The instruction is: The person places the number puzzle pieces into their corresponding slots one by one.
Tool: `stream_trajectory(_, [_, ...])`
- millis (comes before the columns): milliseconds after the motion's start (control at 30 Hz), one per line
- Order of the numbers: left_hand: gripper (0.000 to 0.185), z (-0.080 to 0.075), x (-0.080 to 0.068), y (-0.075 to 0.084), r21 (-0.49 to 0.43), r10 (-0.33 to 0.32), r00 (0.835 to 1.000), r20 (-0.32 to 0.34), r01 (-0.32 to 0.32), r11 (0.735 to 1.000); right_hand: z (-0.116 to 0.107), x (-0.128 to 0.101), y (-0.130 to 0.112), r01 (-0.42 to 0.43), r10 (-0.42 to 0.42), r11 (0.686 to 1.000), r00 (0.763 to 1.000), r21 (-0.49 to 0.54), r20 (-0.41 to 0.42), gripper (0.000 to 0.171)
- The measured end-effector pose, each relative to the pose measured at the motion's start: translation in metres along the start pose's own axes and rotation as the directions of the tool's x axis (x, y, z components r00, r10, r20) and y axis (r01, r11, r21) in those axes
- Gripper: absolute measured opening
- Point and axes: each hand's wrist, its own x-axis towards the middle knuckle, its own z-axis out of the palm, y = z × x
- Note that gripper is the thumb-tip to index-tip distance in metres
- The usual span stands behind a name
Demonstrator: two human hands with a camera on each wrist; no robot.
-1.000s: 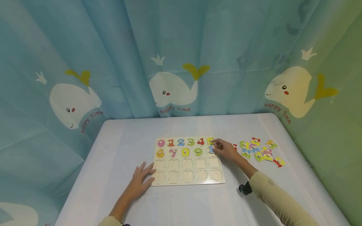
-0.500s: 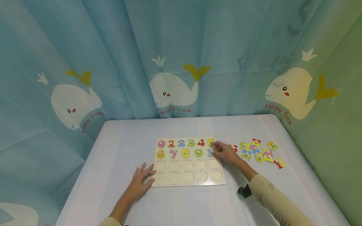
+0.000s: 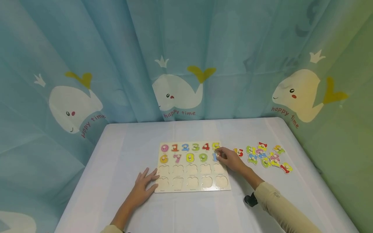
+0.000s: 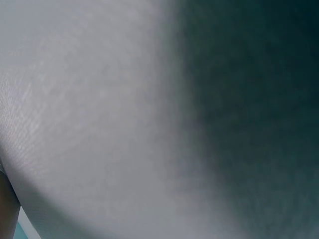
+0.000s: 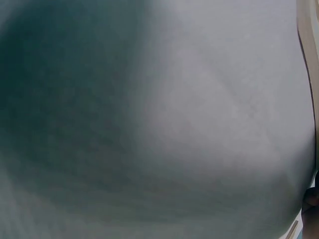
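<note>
A wooden number puzzle board (image 3: 185,175) lies on the table, with number pieces in its two far rows and bare recesses in its two near rows. My left hand (image 3: 143,187) rests at the board's left edge, fingers spread. My right hand (image 3: 232,160) is over the right end of the second row, where thumb and fingertips pinch a blue number piece (image 3: 214,157). The hand hides part of that piece, which seems to be a 10. Just beyond the fingers is the yellow 5 (image 3: 215,145). Both wrist views show mainly blurred white and dark green.
Right of the board lies a red 15 piece (image 3: 238,152). Farther right, several loose number pieces (image 3: 265,161) form a heap, some overlapping. A white cloth covers the table (image 3: 131,136). A whale-print curtain (image 3: 131,81) stands behind it.
The right hand has shifted slightly toward the left and nearer, still at the blue piece, and the red 15 has come into full view. The left hand stays in place.
</note>
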Motion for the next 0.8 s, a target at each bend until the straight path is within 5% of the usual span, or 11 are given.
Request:
stream_trajectory(467, [0.029, -0.003, 0.001, 0.002, -0.007, 0.008, 1.0, -0.009, -0.008, 1.0, 0.002, 0.0, -0.001, -0.026, 0.026, 0.999, 1.0, 0.019, -0.01, 0.036])
stream_trajectory(800, [0.028, -0.001, 0.001, -0.001, -0.008, 0.025, 1.0, -0.006, -0.025, 1.0, -0.02, -0.001, 0.011, -0.051, 0.051, 0.999, 0.998, 0.002, 0.023, 0.038])
